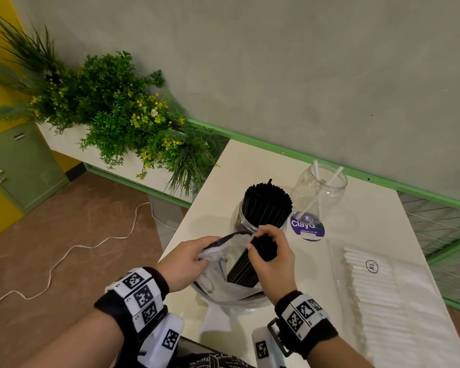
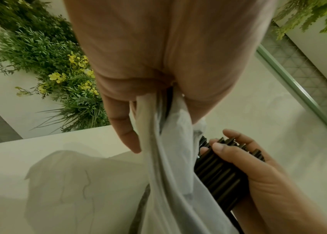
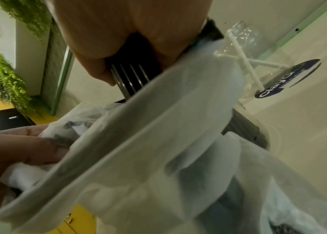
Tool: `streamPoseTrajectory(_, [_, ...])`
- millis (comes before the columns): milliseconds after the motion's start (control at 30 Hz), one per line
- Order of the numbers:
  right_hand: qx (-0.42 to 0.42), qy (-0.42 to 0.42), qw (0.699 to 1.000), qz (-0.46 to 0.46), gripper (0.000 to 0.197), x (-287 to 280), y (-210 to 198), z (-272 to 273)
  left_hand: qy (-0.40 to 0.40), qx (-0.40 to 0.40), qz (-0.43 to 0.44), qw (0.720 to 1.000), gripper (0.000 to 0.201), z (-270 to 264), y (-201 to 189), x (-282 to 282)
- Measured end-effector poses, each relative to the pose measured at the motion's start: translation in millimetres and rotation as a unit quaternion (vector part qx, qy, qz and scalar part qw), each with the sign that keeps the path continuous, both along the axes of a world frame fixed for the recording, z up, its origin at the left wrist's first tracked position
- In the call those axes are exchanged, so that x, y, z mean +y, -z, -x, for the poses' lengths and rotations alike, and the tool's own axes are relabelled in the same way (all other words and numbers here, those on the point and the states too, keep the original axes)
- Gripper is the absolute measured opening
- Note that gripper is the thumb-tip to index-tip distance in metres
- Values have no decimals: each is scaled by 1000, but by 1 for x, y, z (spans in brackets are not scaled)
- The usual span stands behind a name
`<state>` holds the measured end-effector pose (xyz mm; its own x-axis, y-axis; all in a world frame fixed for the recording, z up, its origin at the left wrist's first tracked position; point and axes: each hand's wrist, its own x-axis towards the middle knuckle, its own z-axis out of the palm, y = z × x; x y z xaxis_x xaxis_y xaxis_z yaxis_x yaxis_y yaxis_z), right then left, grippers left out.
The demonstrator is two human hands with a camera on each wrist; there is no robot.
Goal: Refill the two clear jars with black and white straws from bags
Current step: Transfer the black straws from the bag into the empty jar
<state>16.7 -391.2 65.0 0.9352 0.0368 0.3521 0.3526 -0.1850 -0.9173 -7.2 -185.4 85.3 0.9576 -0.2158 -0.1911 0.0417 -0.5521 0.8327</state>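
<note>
Gripping a bundle of black straws [image 1: 252, 257], the right hand [image 1: 272, 257] has its fingers [image 2: 236, 148] curled tight round the upper end while the lower part sits inside a crumpled white plastic bag [image 1: 223, 277]. The left hand [image 1: 186, 257] pinches the bag's rim at the left side, fingers bunched on the plastic, holding the mouth wide. All of it hangs just above the near edge of the white desk [image 1: 239, 166].

Right behind the hands stands a clear jar [image 1: 241, 217], packed with upright black straws [image 1: 267, 204]. Beside it, to the right, a second clear jar [image 1: 320, 189] holds just a few white straws [image 1: 316, 193] leaning crossed inside. A round purple sticker [image 1: 307, 227] lies on the desk at its foot. Further right along the desk lies a flat clear bag of white straws [image 1: 375, 290], marked XL. Leafy green plants [image 1: 117, 107] with yellow flowers fill the planter off to the left.
</note>
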Motion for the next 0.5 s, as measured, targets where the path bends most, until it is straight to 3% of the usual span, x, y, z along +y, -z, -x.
streamPoseTrajectory(100, [6, 19, 1000, 3, 61, -2, -1, 1, 20, 3, 3, 1000, 58, -3, 1, -6])
streamPoseTrajectory(300, [118, 6, 991, -68, 83, -11, 9, 5, 50, 7, 0, 999, 59, -8, -4, -21])
streamPoseTrajectory(400, [131, -8, 986, -98, 82, -10, 14, 3, 65, 13, 3, 998, 53, -11, -6, -27])
streamPoseTrajectory(500, [127, -16, 983, -128, 62, -6, 13, -1, 77, 17, -4, 997, 58, -12, -4, -29])
